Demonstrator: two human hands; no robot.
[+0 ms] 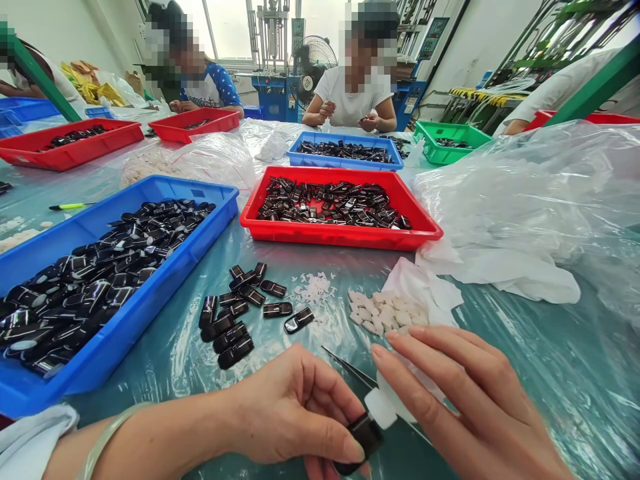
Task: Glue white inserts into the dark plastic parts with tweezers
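My left hand (305, 420) is closed around a small glossy black plastic piece (365, 437), thumb on top. A white rounded tab (381, 408) sits at the upper end of that piece. My right hand (465, 393) is beside it with fingers stretched out and apart; its thumb is hidden. Thin metal tweezers (350, 367) point up and left between my hands, partly covered by the white tab. Just beyond my right fingertips lies a heap of small off-white pieces (385, 312). Several loose black plastic pieces (235, 347) lie beyond my left hand.
A blue tray (200, 263) of black pieces stands at left, a red tray (340, 235) of them ahead. White scraps (316, 288) lie on the plastic-covered table. Clear plastic bags (530, 200) spread at right. Co-workers sit across the table, one in a white shirt (333, 93).
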